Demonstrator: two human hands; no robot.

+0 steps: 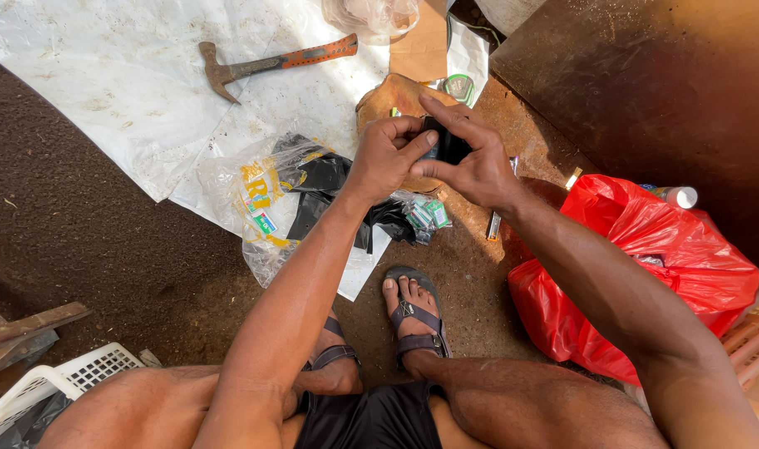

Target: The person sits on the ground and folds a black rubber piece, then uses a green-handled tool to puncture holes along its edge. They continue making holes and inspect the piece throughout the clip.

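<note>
Both hands are gripping a small black object (446,145) above the brown dirt floor (105,241): left hand (385,158) pinching one side, right hand (471,162) cupping the other. Work appears mid-course. A rusty orange-handled hammer (267,62) is lying untouched on the white plastic sheet (122,91) at the floor's far edge.

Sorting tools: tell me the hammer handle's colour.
Orange grip with dark, worn patches on the hammer, lying on the white sheet; seen in the head view.
</note>
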